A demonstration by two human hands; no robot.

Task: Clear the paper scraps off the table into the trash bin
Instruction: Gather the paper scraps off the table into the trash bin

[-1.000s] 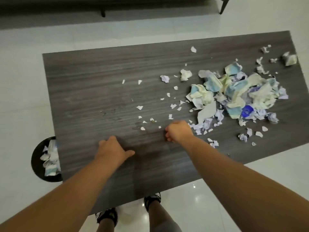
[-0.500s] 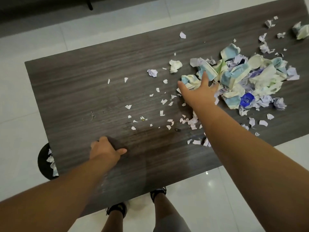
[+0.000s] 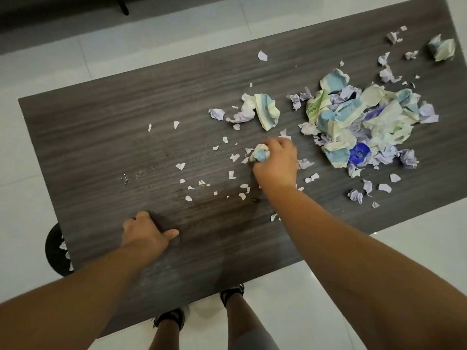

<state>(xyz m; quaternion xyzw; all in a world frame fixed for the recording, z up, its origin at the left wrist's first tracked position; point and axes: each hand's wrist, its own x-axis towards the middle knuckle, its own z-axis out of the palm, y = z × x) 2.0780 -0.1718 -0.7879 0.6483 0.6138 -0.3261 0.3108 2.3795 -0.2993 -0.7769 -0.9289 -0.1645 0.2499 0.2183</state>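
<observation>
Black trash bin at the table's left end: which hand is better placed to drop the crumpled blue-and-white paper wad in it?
Right, probably. The right hand already grips the crumpled blue-and-white paper wad. The left hand sits nearer the black trash bin but rests closed on the dark wooden table, holding nothing visible.

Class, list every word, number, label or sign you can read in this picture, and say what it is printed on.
No text can be read anywhere.
Green printed marks on a crumpled cream paper scrap: too blurred to tell whether they are letters or pictures.
Pale marks on the dark blue paper scrap: too small and blurred to read.
The dark wooden table and the black trash bin show no label.
</observation>
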